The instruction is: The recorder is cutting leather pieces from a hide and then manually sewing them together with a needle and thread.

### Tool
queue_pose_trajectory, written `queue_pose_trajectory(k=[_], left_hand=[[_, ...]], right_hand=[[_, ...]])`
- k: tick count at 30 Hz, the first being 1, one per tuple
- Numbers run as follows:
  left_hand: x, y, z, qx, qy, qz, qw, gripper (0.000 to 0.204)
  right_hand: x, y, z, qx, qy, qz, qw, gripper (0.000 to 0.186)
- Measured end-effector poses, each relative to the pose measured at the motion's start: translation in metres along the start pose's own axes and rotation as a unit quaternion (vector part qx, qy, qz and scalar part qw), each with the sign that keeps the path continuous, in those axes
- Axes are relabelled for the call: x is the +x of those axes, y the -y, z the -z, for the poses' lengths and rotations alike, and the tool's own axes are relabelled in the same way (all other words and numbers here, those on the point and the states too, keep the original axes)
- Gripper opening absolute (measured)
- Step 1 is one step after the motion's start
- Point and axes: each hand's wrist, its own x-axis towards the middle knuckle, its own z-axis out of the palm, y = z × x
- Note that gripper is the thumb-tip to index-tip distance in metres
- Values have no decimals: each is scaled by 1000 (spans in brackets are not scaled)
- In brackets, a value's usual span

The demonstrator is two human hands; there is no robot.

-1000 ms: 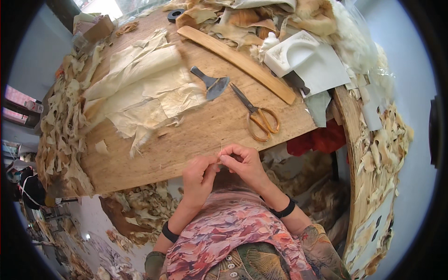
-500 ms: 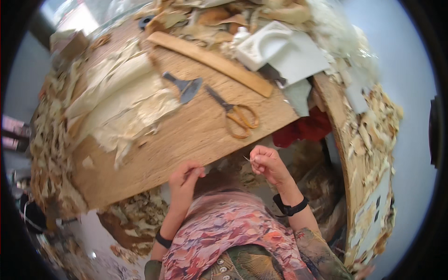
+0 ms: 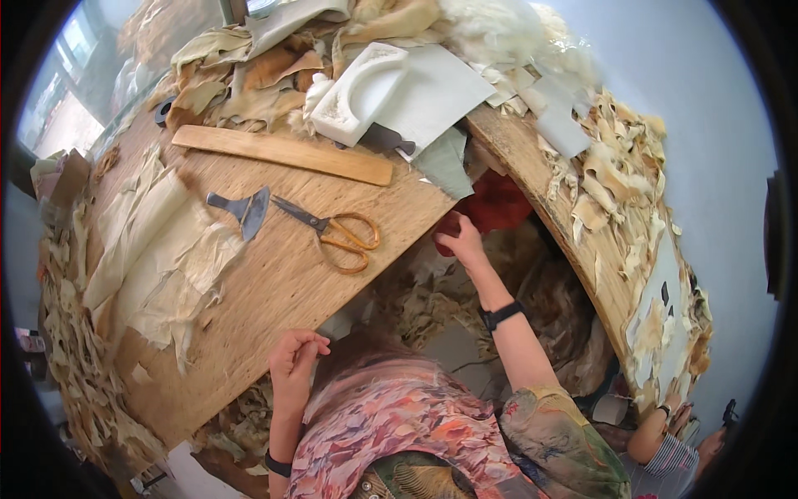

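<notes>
My right hand reaches forward to the table's near edge, its thumb and fingers closed on the edge of a piece of red cloth, most of which lies in the shadow under the boards. My left hand is held at the near edge of the wooden table, fingers curled and pinched together; whatever may be in them is too small to see. Scissors with yellow-wrapped handles lie on the tabletop between both hands, beside a flared grey metal blade. Pale hide is spread farther left.
A long wooden slat lies beyond the scissors. Behind it are a white foam block, a white sheet and piled hide scraps. More scraps cover the right-hand board. Another person's hand shows at lower right.
My right hand has moved forward from in front of my body to the red cloth; the thin pointed thing it held is out of sight. My left hand remains pinched. The view has turned right.
</notes>
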Motion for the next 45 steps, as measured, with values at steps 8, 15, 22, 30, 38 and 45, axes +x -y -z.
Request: queue_pose_trajectory(k=[8, 15, 22, 30, 38, 45], left_hand=[[-2, 24, 15, -62, -23, 26, 998, 9], [-6, 37, 30, -104, -45, 68, 991, 8], [1, 36, 27, -77, -28, 59, 995, 7], [-5, 37, 24, -26, -25, 46, 998, 14], [-15, 51, 34, -53, -56, 63, 995, 31], [3, -2, 11, -284, 35, 113, 952, 31]], right_hand=[[2, -21, -11, -127, 56, -87, 986, 40], [-64, 49, 16, 161, 98, -86, 978, 21], [-31, 33, 21, 59, -33, -102, 992, 27], [30, -23, -12, -160, -33, -26, 986, 36], [-86, 85, -34, -229, 365, 120, 895, 22], [-124, 237, -130, 74, 560, 48, 824, 24]])
